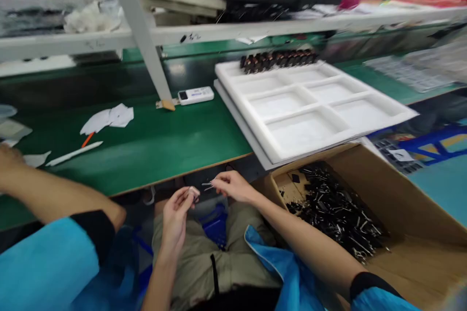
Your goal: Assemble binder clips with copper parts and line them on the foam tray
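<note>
Above my lap, my left hand (181, 204) is closed with its fingertips pinched on a small pinkish piece (195, 192), too small to make out clearly. Just to its right, my right hand (230, 186) pinches thin metal pins (207, 185) that point left toward the left hand. A small gap separates the two hands. Both are just in front of the green table's edge. At the right, an open cardboard box (408, 248) holds a heap of black parts (335, 209) with metal pins.
A white foam tray (277, 102) bears a row of black and copper parts (279, 60). A white device (196, 95), papers (107, 119) and a white pen (75, 153) lie on the green table (175, 141). Another person's arm (62, 194) reaches in at left. A shelf (233, 33) spans above.
</note>
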The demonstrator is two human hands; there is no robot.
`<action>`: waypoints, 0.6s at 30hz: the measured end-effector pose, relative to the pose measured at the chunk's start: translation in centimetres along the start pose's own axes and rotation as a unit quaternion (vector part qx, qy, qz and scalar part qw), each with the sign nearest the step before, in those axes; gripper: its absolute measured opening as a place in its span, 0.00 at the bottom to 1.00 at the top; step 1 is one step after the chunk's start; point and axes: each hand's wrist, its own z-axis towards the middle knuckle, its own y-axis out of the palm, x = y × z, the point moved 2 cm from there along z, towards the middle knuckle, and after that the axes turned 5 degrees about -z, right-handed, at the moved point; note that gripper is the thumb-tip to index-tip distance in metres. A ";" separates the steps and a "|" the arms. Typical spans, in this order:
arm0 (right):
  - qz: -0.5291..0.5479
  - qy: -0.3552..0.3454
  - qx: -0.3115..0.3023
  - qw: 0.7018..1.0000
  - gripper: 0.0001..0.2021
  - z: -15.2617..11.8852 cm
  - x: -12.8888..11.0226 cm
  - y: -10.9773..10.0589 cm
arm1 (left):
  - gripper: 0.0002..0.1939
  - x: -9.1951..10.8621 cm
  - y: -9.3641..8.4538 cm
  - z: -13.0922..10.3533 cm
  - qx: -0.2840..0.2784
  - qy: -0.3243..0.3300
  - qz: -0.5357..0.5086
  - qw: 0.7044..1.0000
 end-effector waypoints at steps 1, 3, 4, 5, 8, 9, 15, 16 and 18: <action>0.031 0.004 -0.003 1.000 0.24 0.0 0.1 0.0 | 0.26 0.3 0.1 0.1 -0.004 0.001 -0.009 1.000; 0.087 0.002 -0.012 0.996 0.27 -0.1 0.2 0.1 | 0.25 0.7 0.3 0.4 -0.016 -0.002 -0.014 1.000; 0.108 -0.002 -0.018 0.994 0.28 -0.2 0.1 0.1 | 0.25 0.8 0.2 0.4 -0.020 -0.002 -0.011 1.000; 0.121 -0.008 -0.025 0.992 0.29 -0.4 0.0 0.2 | 0.25 0.9 0.2 0.4 -0.022 0.001 -0.009 1.000; 0.124 -0.022 -0.041 0.991 0.29 -0.8 -0.3 0.2 | 0.25 1.1 0.0 0.3 -0.025 0.007 -0.004 1.000; 0.119 -0.023 -0.046 0.991 0.28 -1.0 -0.4 0.3 | 0.25 1.1 0.0 0.3 -0.028 0.005 0.001 1.000; 0.079 -0.019 -0.059 0.995 0.28 -1.4 -0.9 0.4 | 0.24 1.3 0.0 0.2 -0.035 -0.005 0.050 0.998; 0.074 -0.017 -0.058 0.995 0.28 -1.4 -0.9 0.4 | 0.24 1.4 0.1 0.2 -0.033 -0.006 0.053 0.998; 0.063 -0.016 -0.056 0.996 0.28 -1.5 -0.8 0.3 | 0.24 1.4 0.2 0.0 -0.029 -0.006 0.056 0.998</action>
